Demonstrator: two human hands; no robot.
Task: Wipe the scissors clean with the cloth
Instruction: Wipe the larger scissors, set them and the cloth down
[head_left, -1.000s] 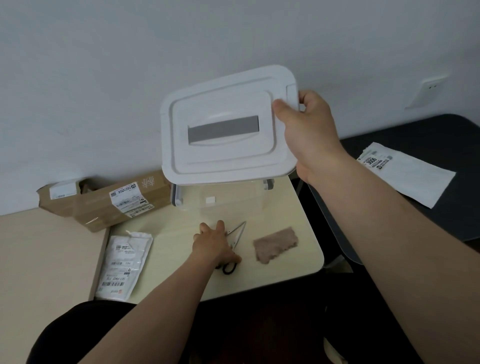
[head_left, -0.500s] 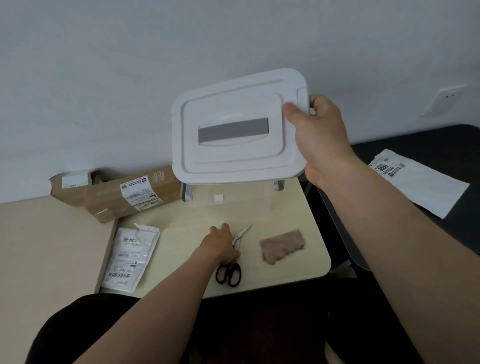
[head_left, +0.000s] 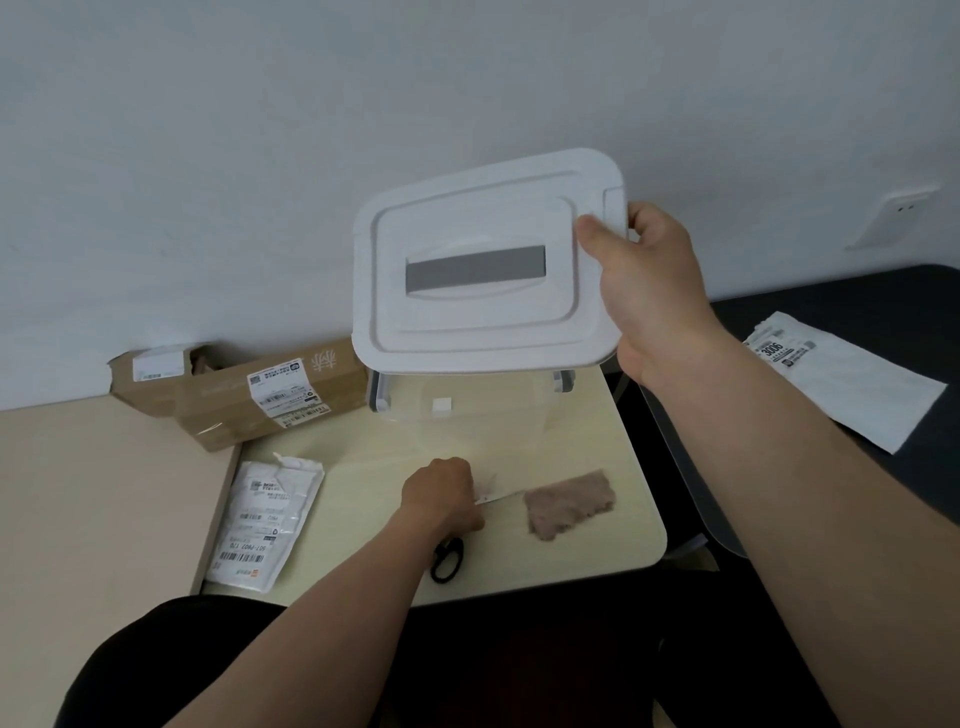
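Two parts of the scissors (head_left: 448, 558) show around the left hand (head_left: 441, 499), whose fingers curl down over their middle: black loop handles toward the person, and a thin silvery blade tip ending just beside the fuzzy pinkish-brown cloth (head_left: 569, 503). They lie on the pale yellow surface (head_left: 363, 467) in front of a clear plastic box (head_left: 467, 410). The right hand (head_left: 649, 280) grips the edge of a white lid (head_left: 478, 270), held up above that box.
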